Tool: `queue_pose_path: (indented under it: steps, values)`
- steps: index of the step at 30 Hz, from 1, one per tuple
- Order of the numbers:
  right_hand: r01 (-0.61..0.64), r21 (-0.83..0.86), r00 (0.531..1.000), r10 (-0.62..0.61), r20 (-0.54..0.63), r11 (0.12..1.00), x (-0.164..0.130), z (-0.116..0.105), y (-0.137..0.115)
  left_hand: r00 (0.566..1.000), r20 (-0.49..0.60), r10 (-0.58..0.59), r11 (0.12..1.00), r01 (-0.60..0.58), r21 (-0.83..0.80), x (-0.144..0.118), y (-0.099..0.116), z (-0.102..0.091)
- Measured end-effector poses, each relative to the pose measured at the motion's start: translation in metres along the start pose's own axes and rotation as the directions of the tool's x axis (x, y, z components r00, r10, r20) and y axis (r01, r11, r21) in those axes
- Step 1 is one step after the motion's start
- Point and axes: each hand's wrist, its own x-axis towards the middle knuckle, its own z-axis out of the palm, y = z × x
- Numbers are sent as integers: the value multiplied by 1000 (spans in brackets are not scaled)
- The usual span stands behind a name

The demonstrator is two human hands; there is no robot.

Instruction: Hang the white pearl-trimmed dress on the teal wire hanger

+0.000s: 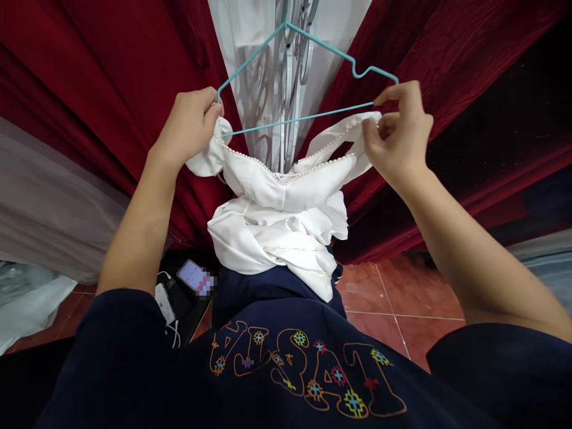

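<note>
1. Here, a white garment (281, 208) with a pearl-beaded neckline is held up against a teal wire hanger (308, 77); its body is bunched and hangs down in front of the dark embroidered shirt (295, 369), while its two shoulder straps are lifted to the hanger's ends.
2. The left strap is pinched between thumb and fingers of the left hand (190, 125), pressed against the hanger's left corner; the grip is closed on cloth and wire together, so it is judged that the strap is best slid outward over the corner rather than tugged.
3. The right strap is pinched by the fingertips of the right hand (397, 134), just below the notch in the hanger's right shoulder; the strap is probably best seated in that notch, so that it is not left free to slip.
4. The beaded edge should be handled lightly; the pearls could be snagged on the wire or pulled loose if the strap is dragged.
5. The hanger should be kept level; with the bunched weight in the middle, a tilt could let one strap slide off.
6. Farther out, red drapes (111, 71) and a pale curtain (268, 36) are seen behind, a phone (190, 274) with cables lies low at the left, and red floor tiles (402, 304) show at the right.
</note>
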Motion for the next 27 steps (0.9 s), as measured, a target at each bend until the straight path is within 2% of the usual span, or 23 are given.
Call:
queue_pose_path:
  steps: [4,7,10,14,18,23,25,27]
  values:
    - [-177,23,975,179,-130,984,15,-9,40,998,-15,56,996,-55,66,3,-10,-7]
    - [-129,16,973,130,-193,991,45,-14,46,998,-9,64,996,-64,58,3,-14,-8]
    - [-19,-3,986,19,-167,1000,75,-14,30,999,2,44,999,-44,0,3,-15,-9]
    - [77,-3,996,-77,-40,997,101,-10,1,999,13,35,999,-35,-12,2,-15,-11]
    - [213,90,976,-208,-59,973,113,-6,-15,998,18,58,998,-59,28,3,-15,-11]
    - [57,-23,991,-54,121,998,112,-4,-28,998,9,57,998,-57,24,3,-11,-10]
    - [128,-50,991,-126,39,991,100,-2,-34,998,-8,62,998,-61,9,2,-10,-8]
    - [259,-40,962,-262,-75,965,83,3,-40,997,-44,60,998,-61,-3,1,-8,-5]
